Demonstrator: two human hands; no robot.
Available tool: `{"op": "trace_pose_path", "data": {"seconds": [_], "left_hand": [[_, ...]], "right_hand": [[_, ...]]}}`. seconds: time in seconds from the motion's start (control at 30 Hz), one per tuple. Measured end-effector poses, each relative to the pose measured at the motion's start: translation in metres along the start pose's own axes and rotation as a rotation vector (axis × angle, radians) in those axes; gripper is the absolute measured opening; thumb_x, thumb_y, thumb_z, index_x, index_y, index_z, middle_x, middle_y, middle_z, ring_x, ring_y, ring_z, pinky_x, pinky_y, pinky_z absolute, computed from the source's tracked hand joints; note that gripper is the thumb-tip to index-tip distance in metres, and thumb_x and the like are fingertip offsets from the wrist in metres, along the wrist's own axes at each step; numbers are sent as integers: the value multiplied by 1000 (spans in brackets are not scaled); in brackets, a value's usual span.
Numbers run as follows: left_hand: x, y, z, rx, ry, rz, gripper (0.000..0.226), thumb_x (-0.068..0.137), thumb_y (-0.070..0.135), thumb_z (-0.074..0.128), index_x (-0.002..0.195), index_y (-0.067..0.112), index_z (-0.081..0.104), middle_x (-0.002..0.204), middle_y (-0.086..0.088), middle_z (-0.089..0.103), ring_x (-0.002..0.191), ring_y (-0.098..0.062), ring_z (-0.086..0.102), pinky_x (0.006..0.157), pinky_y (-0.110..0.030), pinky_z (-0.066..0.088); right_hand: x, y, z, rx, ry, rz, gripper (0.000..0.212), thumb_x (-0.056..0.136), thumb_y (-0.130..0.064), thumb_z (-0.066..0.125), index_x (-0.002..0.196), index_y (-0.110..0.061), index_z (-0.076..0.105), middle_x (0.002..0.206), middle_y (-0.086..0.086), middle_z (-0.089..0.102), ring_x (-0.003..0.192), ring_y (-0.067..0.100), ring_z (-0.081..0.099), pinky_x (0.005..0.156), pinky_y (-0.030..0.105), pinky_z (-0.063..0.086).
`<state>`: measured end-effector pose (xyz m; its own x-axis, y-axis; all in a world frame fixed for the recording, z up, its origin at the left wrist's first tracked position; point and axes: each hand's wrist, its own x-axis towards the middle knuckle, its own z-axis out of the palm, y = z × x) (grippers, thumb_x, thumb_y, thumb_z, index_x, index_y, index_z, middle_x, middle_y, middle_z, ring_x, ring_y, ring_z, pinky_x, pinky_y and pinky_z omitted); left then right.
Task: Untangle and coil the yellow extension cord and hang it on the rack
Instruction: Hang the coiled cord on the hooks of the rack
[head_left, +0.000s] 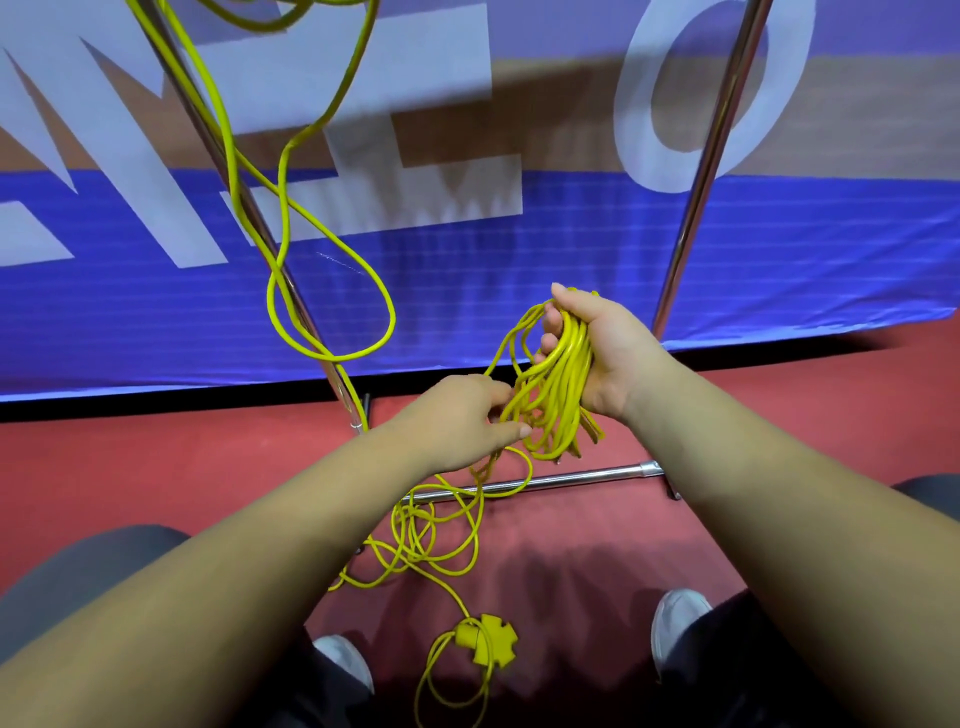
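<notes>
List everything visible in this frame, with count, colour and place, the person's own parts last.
extension cord: one, yellow; bundle in right hand, loops on floor, strands over rack
socket block: one, yellow, on floor between shoes
rack: one, chrome; two uprights, base bar on floor
banner: one, blue with white letters, behind rack
floor: red
shoes: two, white, bottom of frame
left hand: pinching strands below bundle
right hand: closed around bundle

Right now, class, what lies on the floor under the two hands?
Under the left hand and right hand: loose yellow cord loops, the socket block, the rack's base bar. The forearms cover the floor on either side.
</notes>
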<state>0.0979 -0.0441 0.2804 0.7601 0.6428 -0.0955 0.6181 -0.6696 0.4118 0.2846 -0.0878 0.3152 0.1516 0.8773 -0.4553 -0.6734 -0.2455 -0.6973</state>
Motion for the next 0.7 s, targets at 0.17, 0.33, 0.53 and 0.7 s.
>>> {"op": "trace_pose_path", "data": {"seconds": [0.17, 0.33, 0.53, 0.7], "left_hand": [[-4, -2, -1, -156, -110, -91, 30, 92, 40, 76, 81, 23, 53, 70, 4, 70, 63, -9, 70, 63, -26, 53], [-5, -17, -13, -1, -303, -93, 16, 88, 23, 77, 90, 24, 60, 81, 3, 71, 71, -14, 68, 74, -36, 57], [-7, -21, -25, 153, -321, -189, 35, 90, 5, 52, 113, 26, 69, 103, -1, 69, 91, -25, 68, 78, -35, 57], [-9, -29, -31, 27, -357, -288, 31, 101, 9, 48, 128, 24, 51, 101, -1, 71, 79, -21, 73, 67, -33, 57]], "right_hand": [[1, -4, -2, 60, 50, -33, 24, 103, -27, 63, 85, -11, 64, 67, -2, 69, 54, 18, 67, 61, 30, 56], [5, -1, -7, 15, 118, -107, 11, 103, -21, 62, 109, -12, 64, 77, 2, 78, 63, 22, 76, 61, 33, 59], [8, 3, -13, -39, 143, -146, 6, 106, -20, 61, 107, -14, 61, 83, 3, 81, 74, 20, 79, 64, 35, 60], [9, 1, -15, -14, 143, -182, 6, 107, -18, 59, 109, -13, 60, 87, 4, 82, 78, 22, 80, 64, 33, 61]]}}
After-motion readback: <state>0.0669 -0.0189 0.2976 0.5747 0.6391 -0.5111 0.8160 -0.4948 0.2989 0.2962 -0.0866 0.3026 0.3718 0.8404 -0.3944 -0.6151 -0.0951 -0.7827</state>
